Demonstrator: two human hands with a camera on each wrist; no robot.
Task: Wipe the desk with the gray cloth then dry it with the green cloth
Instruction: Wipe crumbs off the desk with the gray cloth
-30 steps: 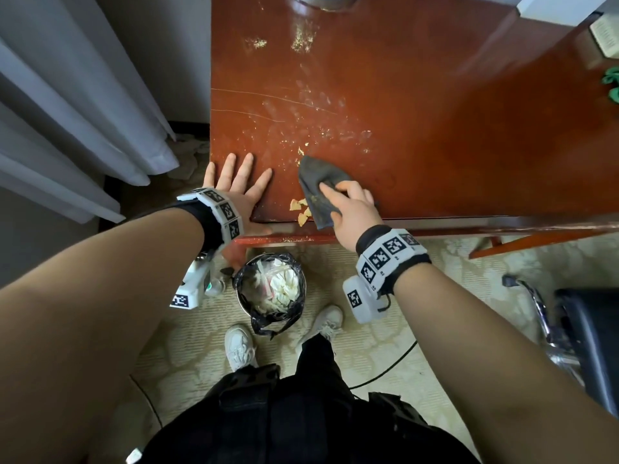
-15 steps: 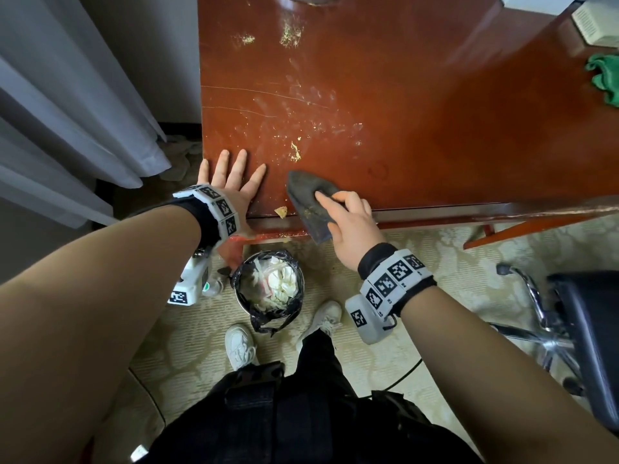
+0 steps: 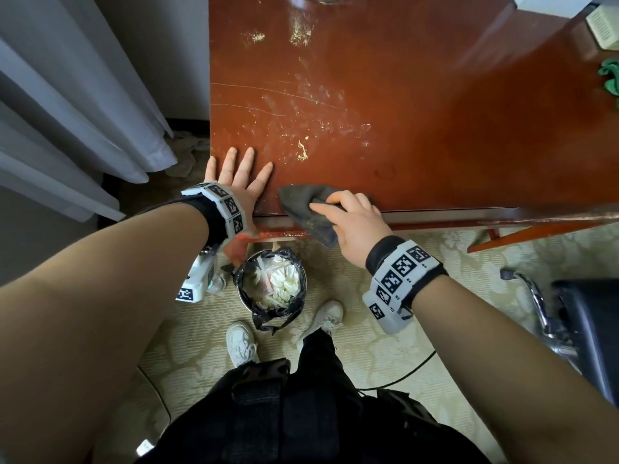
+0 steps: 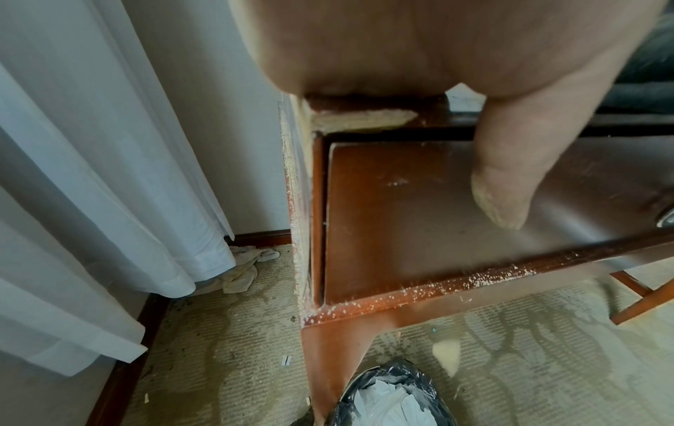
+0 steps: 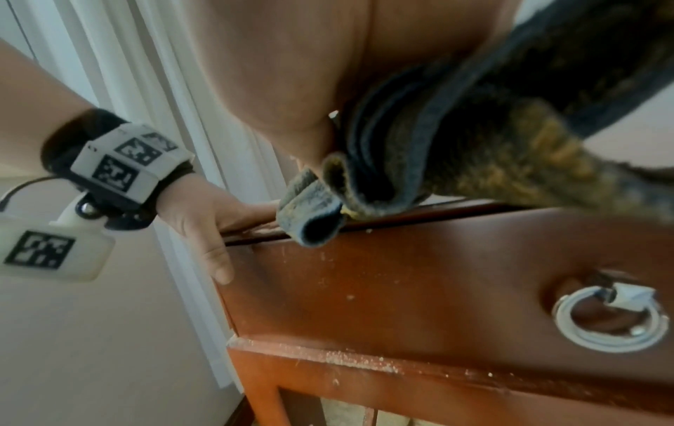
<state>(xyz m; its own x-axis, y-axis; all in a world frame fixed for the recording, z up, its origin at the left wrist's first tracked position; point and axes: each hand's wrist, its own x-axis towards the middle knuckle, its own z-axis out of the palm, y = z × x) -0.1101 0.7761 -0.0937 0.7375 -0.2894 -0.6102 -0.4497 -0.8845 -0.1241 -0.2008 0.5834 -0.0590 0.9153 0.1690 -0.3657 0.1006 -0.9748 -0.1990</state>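
The reddish wooden desk [image 3: 418,105] carries smears and yellowish crumbs [image 3: 302,151] near its front left. My right hand [image 3: 348,217] grips the gray cloth [image 3: 306,209] at the desk's front edge, and part of the cloth hangs down over the edge. Seen from the right wrist, the gray cloth [image 5: 474,150] is bunched and soiled with yellow bits. My left hand [image 3: 239,177] lies flat with spread fingers on the desk's front left corner, and its thumb [image 4: 507,178] hangs over the drawer front. The green cloth [image 3: 610,78] lies at the desk's far right edge.
A bin [image 3: 271,283] lined with a black bag and holding white paper stands on the carpet below the desk edge, between my shoes. A black chair [image 3: 582,329] is at the right. White curtains [image 3: 67,105] hang left. The drawer has a ring handle [image 5: 607,320].
My right hand dragged the gray cloth toward me to the desk's front edge, and the loose chips by the edge are gone from the top. The left hand stayed put.
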